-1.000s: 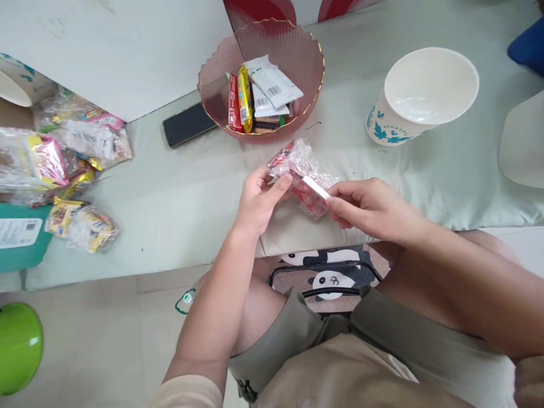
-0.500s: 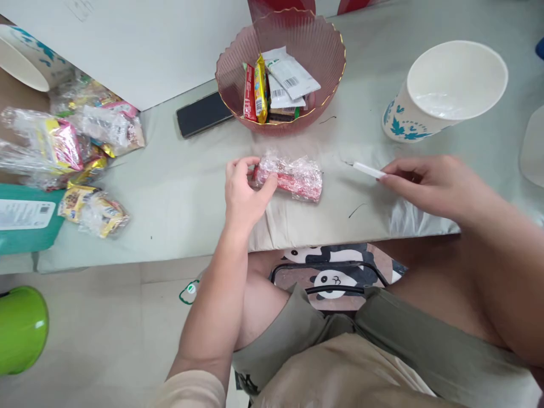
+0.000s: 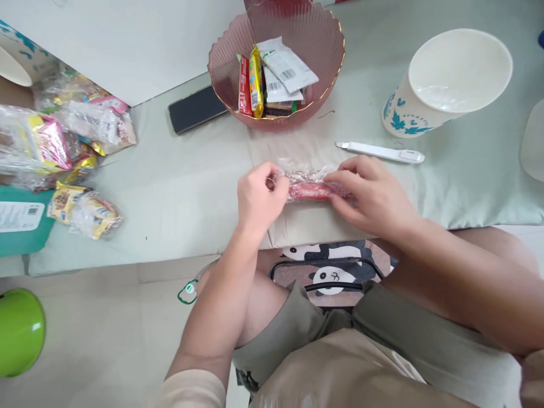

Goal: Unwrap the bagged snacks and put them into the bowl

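A red snack pack in crinkled clear plastic wrap (image 3: 309, 190) lies near the table's front edge, between my two hands. My left hand (image 3: 261, 195) pinches the wrap at the pack's left end, fingers closed. Over the right end, my right hand (image 3: 374, 195) has its thumb and fingers closed around the pack, hiding that end. A slim white utility knife (image 3: 382, 152) rests on the table just beyond my right hand, its tip pointing left.
A pink ribbed bowl (image 3: 327, 105) with several wrapped snacks stands at the back, a black phone (image 3: 198, 109) beside it. To the right is a large paper cup (image 3: 403, 110). Plastic-wrapped snack packs (image 3: 93, 127) pile up at left, near a green bin (image 3: 21, 334) on the floor.
My right hand has let go of the white utility knife, now lying on the table, and moved left onto the red pack. My left hand has shifted slightly right and now pinches the wrap.
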